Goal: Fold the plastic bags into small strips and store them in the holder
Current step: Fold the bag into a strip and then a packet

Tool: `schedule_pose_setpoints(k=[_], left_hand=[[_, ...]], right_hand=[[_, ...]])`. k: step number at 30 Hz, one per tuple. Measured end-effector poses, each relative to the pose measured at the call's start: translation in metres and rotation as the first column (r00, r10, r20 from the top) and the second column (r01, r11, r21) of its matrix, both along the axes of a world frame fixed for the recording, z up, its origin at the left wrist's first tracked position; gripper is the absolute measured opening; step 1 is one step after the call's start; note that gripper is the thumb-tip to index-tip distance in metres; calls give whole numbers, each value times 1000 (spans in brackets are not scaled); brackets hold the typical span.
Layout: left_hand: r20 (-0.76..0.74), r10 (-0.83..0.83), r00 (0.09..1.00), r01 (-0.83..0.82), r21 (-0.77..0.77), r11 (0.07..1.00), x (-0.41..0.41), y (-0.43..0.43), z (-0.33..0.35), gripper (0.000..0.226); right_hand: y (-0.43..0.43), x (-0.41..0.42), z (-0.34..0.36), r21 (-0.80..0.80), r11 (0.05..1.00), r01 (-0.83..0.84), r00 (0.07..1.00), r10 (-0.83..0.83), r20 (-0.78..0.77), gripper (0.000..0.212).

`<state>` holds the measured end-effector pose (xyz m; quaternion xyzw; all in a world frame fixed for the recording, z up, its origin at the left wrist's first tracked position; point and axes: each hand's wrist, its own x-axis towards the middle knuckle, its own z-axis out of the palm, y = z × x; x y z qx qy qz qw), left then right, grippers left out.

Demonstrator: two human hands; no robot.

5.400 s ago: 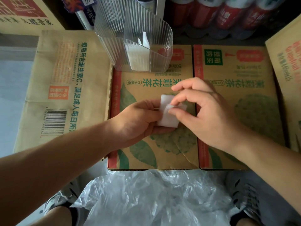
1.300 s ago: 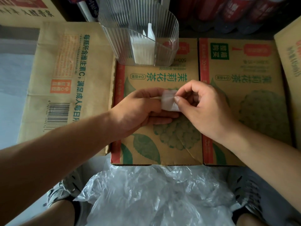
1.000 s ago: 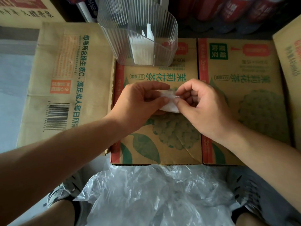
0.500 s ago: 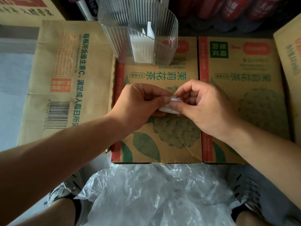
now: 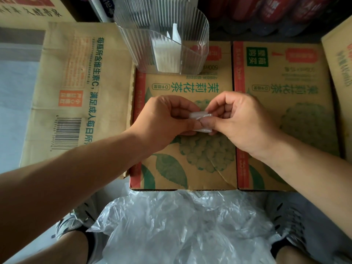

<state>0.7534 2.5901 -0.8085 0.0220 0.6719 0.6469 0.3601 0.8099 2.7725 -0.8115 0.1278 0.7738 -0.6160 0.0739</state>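
Observation:
A small folded white plastic bag [image 5: 200,116] is held just above the cardboard box [image 5: 190,164] in the middle of the view. My left hand [image 5: 162,121] pinches its left side and my right hand [image 5: 242,121] pinches its right side, thumbs meeting over it. Most of the bag is hidden by my fingers. The clear ribbed plastic holder [image 5: 162,35] stands at the far edge of the box, with folded white bags [image 5: 166,56] standing inside it.
A heap of loose clear plastic bags [image 5: 181,225] lies between my feet, in front of the box. A second printed box [image 5: 285,111] sits to the right, flattened cardboard [image 5: 76,82] to the left, red bottles [image 5: 276,14] at the back.
The folded bag has gone from a flat square lying in my left palm to a smaller, tighter packet pinched between both hands. My left hand turned over on top of it.

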Motion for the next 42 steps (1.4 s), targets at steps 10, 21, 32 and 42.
schedule_pose_setpoints(k=[10,21,32,42], left_hand=[[139,99,985,-99,-6,995,-4,1,5,20],[285,141,948,-135,-43,990,-9,8,13,23],[-693,-720,47,115,-712,693,3,-14,-17,53],[-501,-860,-95,45,-865,499,1,-28,-24,77]], right_hand=[[3,6,1,-115,991,-72,997,67,-44,29],[5,7,-4,173,977,-123,974,152,-168,26],[11,8,-16,707,707,1,914,287,-288,19],[23,23,-27,864,503,2,858,443,-260,35]])
